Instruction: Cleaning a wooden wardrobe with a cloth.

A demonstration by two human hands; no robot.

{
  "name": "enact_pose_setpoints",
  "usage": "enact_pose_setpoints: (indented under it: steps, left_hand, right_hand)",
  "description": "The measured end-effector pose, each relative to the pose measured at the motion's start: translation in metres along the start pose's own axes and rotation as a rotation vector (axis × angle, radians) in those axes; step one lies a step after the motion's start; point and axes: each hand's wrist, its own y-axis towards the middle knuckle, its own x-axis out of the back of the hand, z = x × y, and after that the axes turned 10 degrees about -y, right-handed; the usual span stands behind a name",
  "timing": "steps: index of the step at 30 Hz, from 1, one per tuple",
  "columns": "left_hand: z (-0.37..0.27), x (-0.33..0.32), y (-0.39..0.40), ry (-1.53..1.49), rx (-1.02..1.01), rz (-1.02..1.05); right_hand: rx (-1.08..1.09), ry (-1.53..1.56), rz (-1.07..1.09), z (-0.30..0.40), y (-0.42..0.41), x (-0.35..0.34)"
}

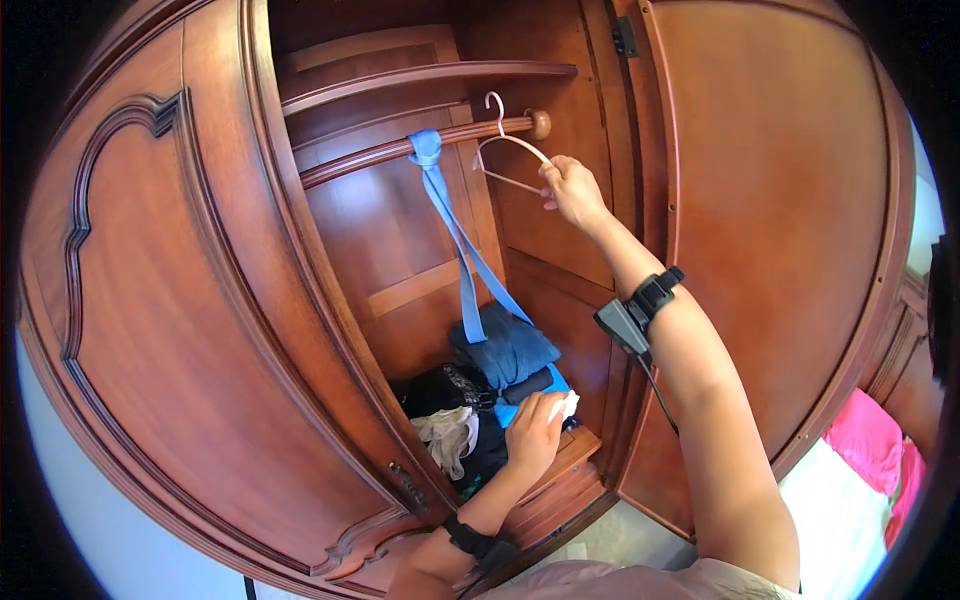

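My right hand (574,191) grips one end of a pale pink clothes hanger (517,138), whose hook stands above the wooden rod (360,162) near its right end. Whether the hook rests on the rod I cannot tell. Lower down, my left hand (534,435) is closed on a small white cloth or tissue (564,405) in front of the folded clothes. A blue strap or belt (450,217) is knotted around the rod, and its two ends hang down to a folded dark blue garment (504,346).
Dark clothes (439,386) and a crumpled light grey cloth (450,436) lie on the wardrobe floor. A wooden shelf (427,76) spans above the rod. The right wardrobe door (780,195) stands open; the left door (165,300) borders the opening. Pink fabric (864,442) lies at far right.
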Motion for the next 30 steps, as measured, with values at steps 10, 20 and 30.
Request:
enact_pose_setpoints:
  steps: [10, 20, 30]
  left_hand:
    - [0.015, 0.025, -0.012, 0.122, 0.035, -0.012]
    - [0.015, 0.028, 0.024, 0.064, 0.034, -0.169]
    - [0.013, 0.005, 0.100, -1.200, 0.703, -0.436]
  right_hand:
    - [0.012, -0.315, 0.057, -0.050, 0.058, -0.053]
    - [0.222, -0.452, -0.340, -0.043, -0.035, -0.049]
    - [0.572, -0.080, 0.423, -0.005, -0.224, -0.007]
